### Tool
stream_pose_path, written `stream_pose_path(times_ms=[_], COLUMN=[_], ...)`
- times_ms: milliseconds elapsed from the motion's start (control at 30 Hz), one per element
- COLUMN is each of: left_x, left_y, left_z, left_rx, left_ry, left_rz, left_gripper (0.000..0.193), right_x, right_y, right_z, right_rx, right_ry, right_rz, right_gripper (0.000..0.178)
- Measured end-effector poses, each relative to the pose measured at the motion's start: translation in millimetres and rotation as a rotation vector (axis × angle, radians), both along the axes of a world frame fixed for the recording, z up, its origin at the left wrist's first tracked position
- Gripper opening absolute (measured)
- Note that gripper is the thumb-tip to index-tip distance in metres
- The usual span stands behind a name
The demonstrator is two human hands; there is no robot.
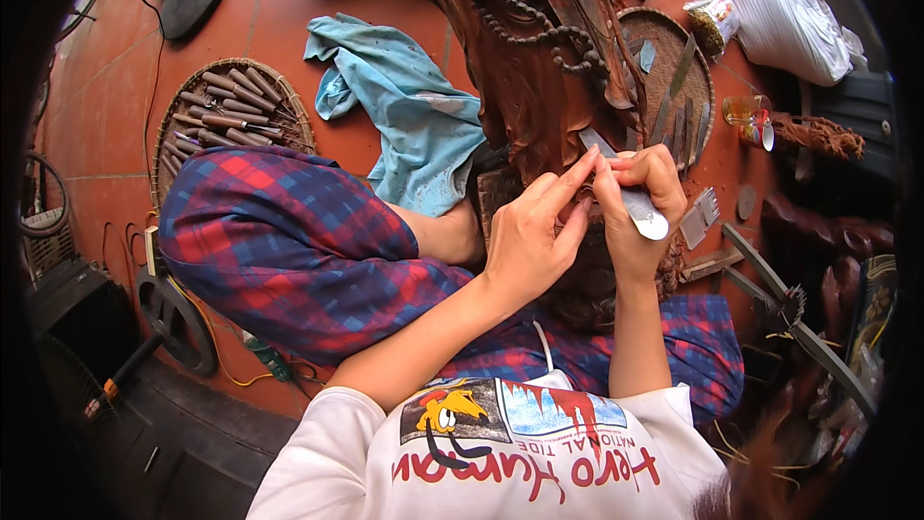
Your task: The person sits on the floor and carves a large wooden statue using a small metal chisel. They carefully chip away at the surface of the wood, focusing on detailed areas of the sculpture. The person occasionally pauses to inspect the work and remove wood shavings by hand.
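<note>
Tiles [289, 24]; shirt [322, 453] (red lettering [616, 469]); right grip [662, 185] clasping blade [647, 216]; left grip [532, 234] spread against it.

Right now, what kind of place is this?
Probably a woodcarving workshop: there's a carved wooden piece, a round basket of brown-handled tools, and long, flat tools on a woven tray.

One metal blade [645, 214], two woven trays [304, 116] [664, 27]

At three o'clock were one left hand [534, 239] and one right hand [621, 231]. One tray lay at ten o'clock, one at two; the first held over a dozen handled tools [226, 120], too overlapped for an exact count. One blue cloth [414, 135] lay at eleven, one wooden carving [525, 106] at one, one white sack [784, 14] at two.
</note>
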State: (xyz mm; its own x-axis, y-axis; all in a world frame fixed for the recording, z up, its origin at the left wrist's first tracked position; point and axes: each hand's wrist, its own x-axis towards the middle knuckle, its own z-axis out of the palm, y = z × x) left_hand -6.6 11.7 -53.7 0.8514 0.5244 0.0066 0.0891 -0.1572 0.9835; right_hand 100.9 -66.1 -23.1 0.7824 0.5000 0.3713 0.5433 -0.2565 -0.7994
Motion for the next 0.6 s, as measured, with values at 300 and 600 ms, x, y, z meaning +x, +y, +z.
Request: stream_pose_path(times_ms=[300,600], left_x=[0,1], left_y=[0,1], left_z=[0,3], left_rx=[-0.023,-0.020], left_ry=[-0.009,0.007], left_rz=[0.008,0.006], left_gripper=[0.063,0.063], right_x=[-3,-2], right_y=[-2,-5], right_z=[0,1], right_rx=[0.014,-0.022], right_ry=[0.031,0.014], right_rz=[0.002,0.005], right_gripper=[0.022,0.024])
